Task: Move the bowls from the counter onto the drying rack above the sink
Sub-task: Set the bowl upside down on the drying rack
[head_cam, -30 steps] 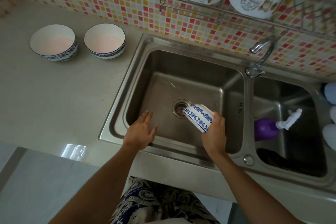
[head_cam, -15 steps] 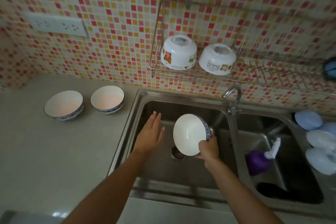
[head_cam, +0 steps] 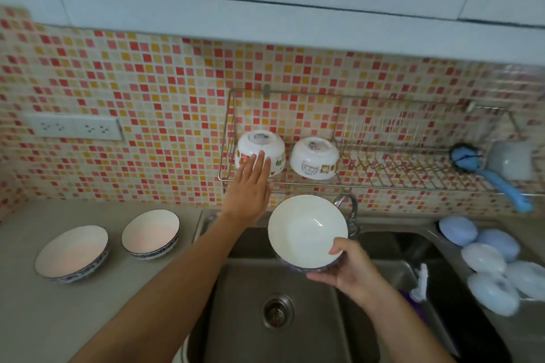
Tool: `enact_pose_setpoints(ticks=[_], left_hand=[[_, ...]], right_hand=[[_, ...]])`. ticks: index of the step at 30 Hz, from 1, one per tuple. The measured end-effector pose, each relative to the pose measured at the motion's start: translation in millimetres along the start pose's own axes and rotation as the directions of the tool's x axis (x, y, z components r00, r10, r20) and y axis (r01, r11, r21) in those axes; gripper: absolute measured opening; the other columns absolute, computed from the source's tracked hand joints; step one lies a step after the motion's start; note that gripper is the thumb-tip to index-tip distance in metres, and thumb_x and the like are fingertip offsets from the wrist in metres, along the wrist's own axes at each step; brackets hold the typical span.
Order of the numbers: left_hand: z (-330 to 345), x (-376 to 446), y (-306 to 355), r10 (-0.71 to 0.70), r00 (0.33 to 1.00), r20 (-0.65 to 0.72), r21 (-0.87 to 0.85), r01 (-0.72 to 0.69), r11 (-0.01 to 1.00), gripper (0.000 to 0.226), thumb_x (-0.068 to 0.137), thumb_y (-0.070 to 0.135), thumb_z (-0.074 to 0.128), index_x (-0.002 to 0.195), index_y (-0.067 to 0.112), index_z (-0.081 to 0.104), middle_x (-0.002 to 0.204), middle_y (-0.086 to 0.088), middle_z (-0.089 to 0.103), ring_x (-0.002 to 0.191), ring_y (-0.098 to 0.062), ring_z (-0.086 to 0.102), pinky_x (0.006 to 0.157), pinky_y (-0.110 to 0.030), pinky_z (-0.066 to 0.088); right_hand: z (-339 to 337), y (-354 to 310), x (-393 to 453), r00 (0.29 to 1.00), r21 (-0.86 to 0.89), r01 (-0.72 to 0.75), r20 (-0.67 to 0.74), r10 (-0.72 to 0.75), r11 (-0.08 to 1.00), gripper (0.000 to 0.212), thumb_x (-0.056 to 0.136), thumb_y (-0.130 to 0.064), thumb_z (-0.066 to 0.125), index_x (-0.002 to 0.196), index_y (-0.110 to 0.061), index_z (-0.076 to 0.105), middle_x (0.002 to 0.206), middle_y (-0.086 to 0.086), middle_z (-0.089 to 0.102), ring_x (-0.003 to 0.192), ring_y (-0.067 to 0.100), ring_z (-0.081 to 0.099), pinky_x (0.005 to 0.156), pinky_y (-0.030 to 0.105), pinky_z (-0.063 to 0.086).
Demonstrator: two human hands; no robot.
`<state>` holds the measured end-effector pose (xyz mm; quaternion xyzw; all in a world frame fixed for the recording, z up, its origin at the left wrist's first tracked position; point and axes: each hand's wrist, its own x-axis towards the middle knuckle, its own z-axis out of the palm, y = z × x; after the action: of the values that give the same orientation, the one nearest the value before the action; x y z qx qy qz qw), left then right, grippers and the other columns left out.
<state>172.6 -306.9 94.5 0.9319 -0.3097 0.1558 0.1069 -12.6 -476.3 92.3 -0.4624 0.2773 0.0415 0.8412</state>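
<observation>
My right hand (head_cam: 349,270) grips a white bowl with a blue-patterned outside (head_cam: 306,230) by its lower rim, held above the sink with its inside facing me. My left hand (head_cam: 250,188) is stretched flat, fingers apart, with its fingertips on a white cartoon bowl (head_cam: 261,146) that lies upside down at the left end of the wire drying rack (head_cam: 398,183). A second upturned cartoon bowl (head_cam: 314,158) sits beside it. Two blue-rimmed bowls stand on the counter to the left, one nearer (head_cam: 72,253) and one closer to the sink (head_cam: 151,234).
The steel double sink (head_cam: 298,330) lies below, with a tap (head_cam: 346,209) behind the held bowl. A blue brush (head_cam: 483,168) and a pale cup (head_cam: 511,162) occupy the rack's right end. Several pale blue lids (head_cam: 483,256) sit right of the sink. A wall socket (head_cam: 76,128) is at left.
My view tilted upward. Both hands rose from the sink; the right hand lifted the bowl higher and the left hand reached up to the left bowl on the rack.
</observation>
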Motion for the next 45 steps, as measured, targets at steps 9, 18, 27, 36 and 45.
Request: enact_pose_setpoints(ticks=[9,18,27,36,45], left_hand=[[7,11,7,-0.025,0.999,0.043,0.068,0.022,0.997,0.078,0.078,0.054,-0.025,0.145,0.014,-0.02,0.151,-0.003,-0.027,0.138,-0.021,-0.027,0.111,-0.036,-0.017],[12,13,3,-0.011,1.0,0.025,0.034,0.01,0.999,0.072,0.085,0.053,-0.017,0.146,0.016,-0.019,0.154,-0.002,-0.023,0.14,-0.022,-0.025,0.111,-0.037,-0.016],[17,14,2,-0.01,1.0,-0.002,0.033,0.01,0.999,0.064,0.093,0.051,-0.008,0.145,0.016,-0.024,0.151,0.0,-0.03,0.139,-0.021,-0.029,0.111,-0.037,-0.018],[19,14,1,-0.011,1.0,-0.022,-0.003,0.011,1.0,0.063,0.096,0.052,-0.002,0.147,0.017,-0.017,0.154,0.001,-0.022,0.141,-0.021,-0.022,0.112,-0.038,-0.014],[16,13,4,-0.031,1.0,0.004,-0.01,0.031,0.999,0.063,0.095,0.051,-0.003,0.146,0.019,-0.022,0.153,0.002,-0.028,0.139,-0.018,-0.028,0.112,-0.035,-0.018]], right_hand=[[-4,-62,-15,0.987,0.146,0.145,0.05,-0.153,0.979,0.053,0.072,-0.009,0.058,0.125,-0.011,0.054,0.134,0.02,0.051,0.118,0.045,0.054,0.067,0.056,0.059],[12,-129,-6,0.928,-0.083,0.365,-0.047,-0.369,0.927,0.047,0.078,-0.007,0.074,0.12,0.0,0.054,0.12,0.019,0.061,0.107,0.033,0.063,0.08,0.058,0.057],[32,-169,42,0.718,-0.558,0.528,-0.109,-0.687,0.64,0.046,0.071,-0.016,0.085,0.109,-0.018,0.058,0.106,0.002,0.07,0.091,0.021,0.072,0.076,0.046,0.061],[40,-163,85,0.515,-0.928,0.362,0.117,-0.849,0.092,0.088,0.066,-0.03,0.088,0.138,-0.014,0.04,0.129,0.009,0.042,0.113,0.02,0.049,0.095,0.028,0.044],[31,-137,115,0.579,-0.905,0.16,0.409,-0.705,-0.394,0.1,0.075,-0.013,0.078,0.152,-0.014,0.014,0.147,0.013,0.027,0.136,0.03,0.034,0.087,0.043,0.057]])
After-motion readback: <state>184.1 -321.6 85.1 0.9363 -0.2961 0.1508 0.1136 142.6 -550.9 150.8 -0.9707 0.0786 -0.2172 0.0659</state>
